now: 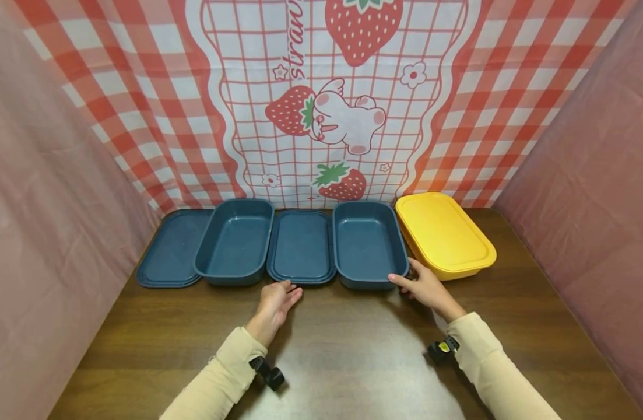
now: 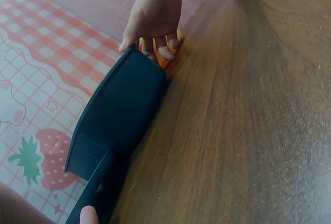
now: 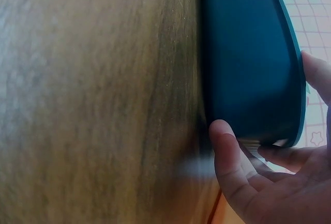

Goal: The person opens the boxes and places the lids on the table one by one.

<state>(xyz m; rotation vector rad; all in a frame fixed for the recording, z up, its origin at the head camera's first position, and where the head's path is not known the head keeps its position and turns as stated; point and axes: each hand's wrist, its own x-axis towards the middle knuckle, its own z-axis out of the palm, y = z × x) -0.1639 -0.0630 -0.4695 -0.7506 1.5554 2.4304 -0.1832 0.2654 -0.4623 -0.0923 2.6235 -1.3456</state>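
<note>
My right hand (image 1: 425, 289) holds the near right corner of a deep blue container (image 1: 368, 245), the right one of two. In the right wrist view its thumb lies at the rim and other fingers (image 3: 223, 131) curl against the side and lower edge of the blue wall (image 3: 248, 58). My left hand (image 1: 274, 306) is at the front edge of a flat blue lid (image 1: 301, 245), fingers loosely extended, a fingertip (image 2: 89, 214) at that edge in the left wrist view. Whether several lids are stacked there, I cannot tell.
Left of the middle lid stands another blue container (image 1: 237, 245), overlapping a second blue lid (image 1: 175, 248) at the far left. A yellow lidded container (image 1: 444, 230) sits angled at the right. Behind the row hangs a strawberry-print cloth (image 1: 321, 140); pink curtains (image 1: 578, 192) flank the wooden table (image 1: 342, 350).
</note>
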